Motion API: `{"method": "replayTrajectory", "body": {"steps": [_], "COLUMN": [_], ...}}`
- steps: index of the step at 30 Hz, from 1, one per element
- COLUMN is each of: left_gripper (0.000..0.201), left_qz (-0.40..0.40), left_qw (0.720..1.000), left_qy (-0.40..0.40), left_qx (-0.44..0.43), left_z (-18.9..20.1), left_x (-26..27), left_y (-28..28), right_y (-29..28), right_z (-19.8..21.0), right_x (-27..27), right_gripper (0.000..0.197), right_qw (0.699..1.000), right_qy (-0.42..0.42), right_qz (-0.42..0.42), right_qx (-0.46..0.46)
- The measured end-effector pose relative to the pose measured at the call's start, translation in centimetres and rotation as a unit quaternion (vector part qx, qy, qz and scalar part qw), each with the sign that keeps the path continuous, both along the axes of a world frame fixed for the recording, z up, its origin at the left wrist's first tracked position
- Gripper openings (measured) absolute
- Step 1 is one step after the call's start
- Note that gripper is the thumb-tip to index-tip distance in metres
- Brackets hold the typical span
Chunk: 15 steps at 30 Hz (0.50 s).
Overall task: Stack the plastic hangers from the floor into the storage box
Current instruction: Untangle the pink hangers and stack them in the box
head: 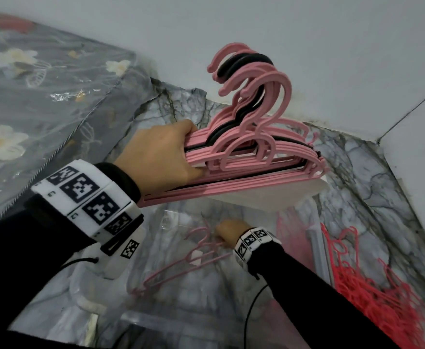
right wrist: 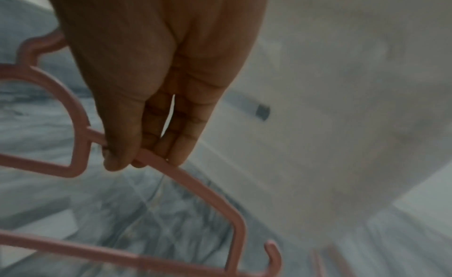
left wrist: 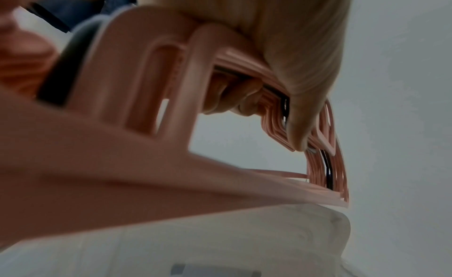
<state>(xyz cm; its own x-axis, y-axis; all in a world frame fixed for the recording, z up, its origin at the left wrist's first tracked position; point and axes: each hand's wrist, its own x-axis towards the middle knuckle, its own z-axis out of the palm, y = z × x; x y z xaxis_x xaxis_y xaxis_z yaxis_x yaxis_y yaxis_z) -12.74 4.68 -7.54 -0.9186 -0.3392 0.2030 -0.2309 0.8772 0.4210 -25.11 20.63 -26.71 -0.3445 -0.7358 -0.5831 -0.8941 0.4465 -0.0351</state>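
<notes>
Head view: a grey marble-patterned floor point(head: 372, 172) fills the centre and right of the frame and meets a pale grey wall point(head: 307, 34) along the top, with a corner line at upper right. A clear plastic-wrapped bundle with a white flower print point(head: 30, 96) occupies the upper left. A tangle of red thin plastic hangers point(head: 372, 288) lies at lower right. A clear plastic storage box point(head: 181, 293) sits at lower centre. At centre frame the left hand point(head: 161, 157) grips a thick bundle of pink and black plastic hangers point(head: 246, 147), hooks pointing up, fingers wrapped round one end. Below it the right hand point(head: 229, 231) holds a single pink plastic hanger point(head: 181, 263) inside the box.

Left wrist view: the fingers point(left wrist: 234, 99) curl round the stacked bars of the bundle point(left wrist: 151, 84), the thumb pressed against its side. Pale wall fills the right side.

Right wrist view: the right hand point(right wrist: 156, 72) pinches the single hanger's point(right wrist: 200, 186) shoulder bar between thumb and pressed-together fingers point(right wrist: 181, 126), over marble floor seen through the clear box.
</notes>
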Motion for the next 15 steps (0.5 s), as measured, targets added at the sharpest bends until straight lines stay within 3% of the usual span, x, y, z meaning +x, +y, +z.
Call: {"method": "replayTrajectory", "body": {"steps": [4,9,12,15], "left_gripper": [0.073,0.091,0.098,0.092], "left_qz": [-0.003,0.002,-0.005,-0.017], "left_qw": [0.999,0.999,0.999,0.999], "left_qy": [-0.033,-0.037,-0.033,-0.029], "left_qx": [-0.014,-0.006,-0.008,-0.007], "left_z": [0.2,0.9,1.3,1.3], "left_x": [-0.1,0.2,0.4,1.2], "left_y": [0.2,0.6,0.8,1.0], "right_y": [0.8,4.4,7.0,9.5], "right_z": [6.6,13.0,16.5,19.6], "right_x": [0.3,1.0,1.6,2.2], "right_gripper": [0.016,0.017,0.015,0.015], "right_qw": [0.999,0.992,0.982,0.958], "right_qy": [0.015,0.054,0.077,0.112], "right_qz": [-0.021,-0.042,-0.051,-0.083], "right_qx": [-0.037,-0.11,-0.165,-0.25]}}
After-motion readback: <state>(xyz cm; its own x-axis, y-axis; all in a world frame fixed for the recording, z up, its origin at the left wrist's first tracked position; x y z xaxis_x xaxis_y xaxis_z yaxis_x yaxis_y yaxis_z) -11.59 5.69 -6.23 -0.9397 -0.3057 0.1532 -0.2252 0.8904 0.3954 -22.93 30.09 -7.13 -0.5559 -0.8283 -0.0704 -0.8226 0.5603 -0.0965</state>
